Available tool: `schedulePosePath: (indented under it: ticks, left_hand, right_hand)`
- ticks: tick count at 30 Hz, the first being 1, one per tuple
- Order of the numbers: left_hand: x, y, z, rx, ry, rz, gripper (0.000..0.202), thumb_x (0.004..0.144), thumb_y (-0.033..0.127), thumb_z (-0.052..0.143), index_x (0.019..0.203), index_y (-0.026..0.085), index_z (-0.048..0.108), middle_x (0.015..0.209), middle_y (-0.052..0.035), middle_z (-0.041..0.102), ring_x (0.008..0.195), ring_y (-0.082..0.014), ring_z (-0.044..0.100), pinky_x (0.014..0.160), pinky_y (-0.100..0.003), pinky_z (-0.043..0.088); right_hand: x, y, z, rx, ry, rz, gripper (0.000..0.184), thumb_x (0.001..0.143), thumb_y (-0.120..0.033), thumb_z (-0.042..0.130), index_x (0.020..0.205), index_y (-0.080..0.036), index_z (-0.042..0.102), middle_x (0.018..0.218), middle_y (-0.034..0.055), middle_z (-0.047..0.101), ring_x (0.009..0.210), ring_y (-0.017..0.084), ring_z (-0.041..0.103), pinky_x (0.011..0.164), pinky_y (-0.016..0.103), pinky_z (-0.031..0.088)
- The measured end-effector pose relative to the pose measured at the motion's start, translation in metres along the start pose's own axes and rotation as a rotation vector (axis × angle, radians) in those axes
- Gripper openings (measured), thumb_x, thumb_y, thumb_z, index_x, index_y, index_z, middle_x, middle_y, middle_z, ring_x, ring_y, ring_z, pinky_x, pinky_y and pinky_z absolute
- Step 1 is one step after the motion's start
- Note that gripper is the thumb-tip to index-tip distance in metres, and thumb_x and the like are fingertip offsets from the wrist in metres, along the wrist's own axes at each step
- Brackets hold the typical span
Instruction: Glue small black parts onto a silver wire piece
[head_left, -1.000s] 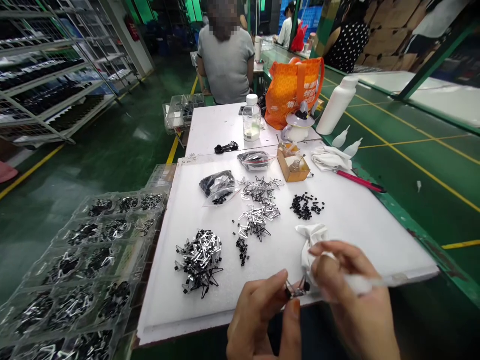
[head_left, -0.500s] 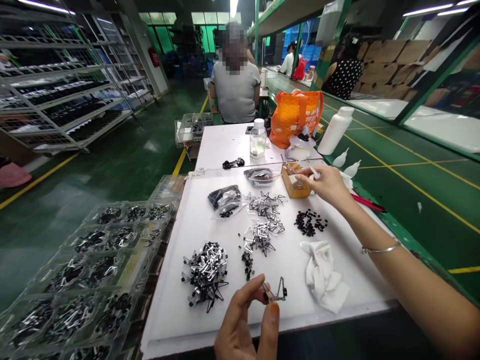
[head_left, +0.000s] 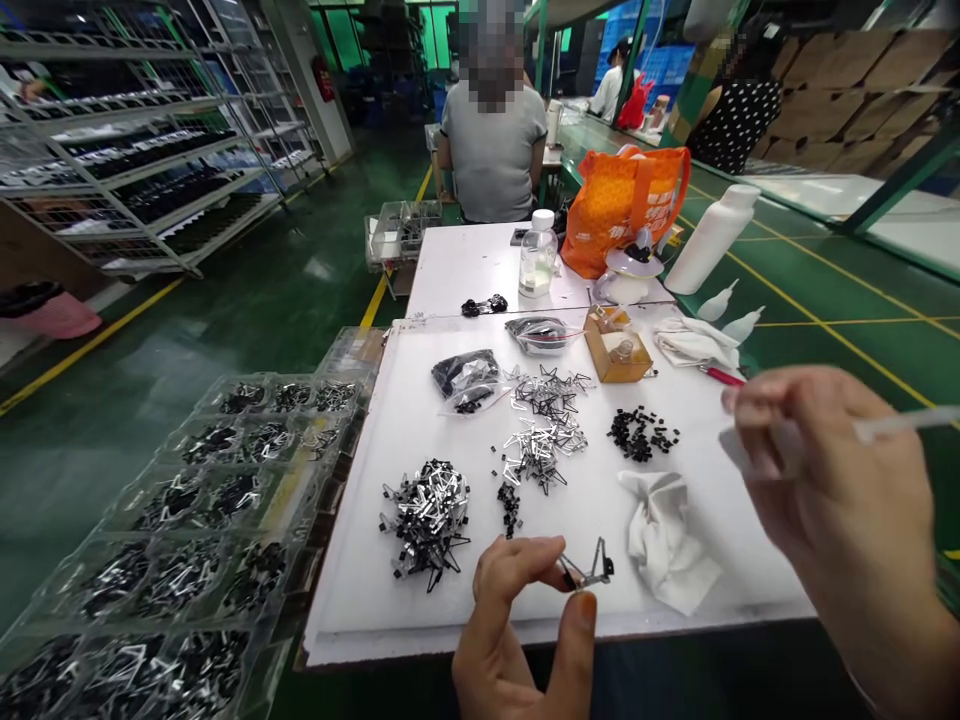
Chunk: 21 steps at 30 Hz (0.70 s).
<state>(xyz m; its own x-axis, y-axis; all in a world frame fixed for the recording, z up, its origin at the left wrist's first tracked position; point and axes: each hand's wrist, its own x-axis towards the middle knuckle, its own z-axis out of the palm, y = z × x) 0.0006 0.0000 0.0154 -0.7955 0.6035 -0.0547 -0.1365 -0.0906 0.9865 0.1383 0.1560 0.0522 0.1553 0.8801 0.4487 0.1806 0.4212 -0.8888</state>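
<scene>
My left hand (head_left: 517,630) pinches a small angular wire bracket (head_left: 598,565) with black ends between thumb and forefinger, above the table's near edge. On the right, my right hand (head_left: 847,490) is raised and blurred, closed around a thin whitish stick-like tool (head_left: 911,424); its tip is too smeared to make out. A pile of brackets with black pieces (head_left: 427,515) lies left of my left hand. Farther back are loose bare brackets (head_left: 544,430). Small black pieces lie in one heap (head_left: 641,432) and a smaller cluster (head_left: 509,508). A crumpled white cloth (head_left: 667,540) sits between my hands.
An amber open box (head_left: 619,350) holds a small clear container. Behind the loose brackets lie plastic bags of black parts (head_left: 465,378). Compartment trays (head_left: 180,520) stand at the left. Bottles (head_left: 538,255), an orange bag (head_left: 622,210) and a seated person (head_left: 491,150) are farther back.
My right hand has drawn back from the amber box toward me and to the right, carrying the whitish tool. The view has shifted slightly; my left hand still holds the bracket.
</scene>
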Motion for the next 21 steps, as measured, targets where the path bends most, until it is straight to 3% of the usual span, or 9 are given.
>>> schedulePosePath:
  ticks: [2,5,12,14,16,18,21]
  left_hand:
    - [-0.001,-0.001,0.002,-0.004,-0.007,0.028,0.015,0.079,0.038,0.091,0.092,0.035,0.084,0.080,0.0036,0.068,0.088,-0.0123,0.063,0.106,-0.022,0.048]
    - [-0.003,-0.004,0.002,0.000,-0.030,0.016,0.014,0.081,0.036,0.089,0.094,0.036,0.084,0.083,0.0033,0.070,0.097,-0.0129,0.065,0.103,-0.020,0.049]
    - [-0.004,-0.004,0.000,0.008,-0.036,0.028,0.015,0.083,0.042,0.089,0.096,0.036,0.083,0.081,0.0043,0.070,0.104,-0.0108,0.066,0.110,-0.016,0.044]
    - [-0.005,-0.003,0.001,0.013,-0.030,0.003,0.015,0.082,0.044,0.089,0.094,0.036,0.083,0.082,0.0042,0.069,0.104,-0.0112,0.066,0.111,-0.017,0.044]
    - [-0.004,-0.002,0.001,0.019,-0.030,-0.006,0.015,0.082,0.044,0.089,0.093,0.036,0.083,0.081,0.0040,0.068,0.103,-0.0121,0.066,0.112,-0.019,0.044]
    - [-0.004,-0.002,0.001,0.022,-0.038,0.008,0.013,0.083,0.044,0.088,0.093,0.037,0.084,0.080,0.0039,0.068,0.101,-0.0128,0.066,0.113,-0.022,0.044]
    - [-0.003,-0.004,0.002,0.016,-0.043,0.029,0.013,0.083,0.042,0.088,0.094,0.037,0.084,0.080,0.0031,0.069,0.098,-0.0137,0.067,0.109,-0.023,0.047]
  right_hand:
    - [-0.028,-0.017,-0.006,0.166,-0.123,0.140,0.037,0.091,-0.054,0.072,0.073,-0.022,0.066,0.065,0.0003,0.051,0.045,0.008,0.037,0.040,0.024,0.031]
    - [-0.050,-0.024,-0.010,0.270,-0.136,0.261,0.029,0.089,-0.048,0.075,0.072,-0.025,0.069,0.062,0.0012,0.044,0.049,0.010,0.041,0.037,0.023,0.031]
    - [-0.051,-0.015,-0.010,0.238,-0.132,0.260,0.028,0.088,-0.048,0.076,0.071,-0.026,0.071,0.059,0.0012,0.042,0.048,0.010,0.040,0.037,0.023,0.033]
    - [-0.051,-0.015,-0.012,0.245,-0.104,0.266,0.029,0.089,-0.047,0.075,0.071,-0.025,0.070,0.060,0.0003,0.042,0.049,0.009,0.040,0.047,0.023,0.045]
    - [-0.049,-0.015,-0.013,0.248,-0.058,0.276,0.031,0.089,-0.047,0.075,0.071,-0.023,0.068,0.061,-0.0012,0.043,0.049,0.007,0.040,0.069,0.026,0.058]
    - [-0.046,-0.015,-0.013,0.249,-0.046,0.274,0.031,0.089,-0.047,0.076,0.071,-0.023,0.068,0.060,-0.0022,0.043,0.049,0.006,0.041,0.082,0.028,0.061]
    - [-0.042,-0.017,-0.009,0.244,-0.106,0.256,0.031,0.088,-0.048,0.077,0.071,-0.023,0.070,0.060,-0.0005,0.044,0.048,0.007,0.040,0.053,0.023,0.052]
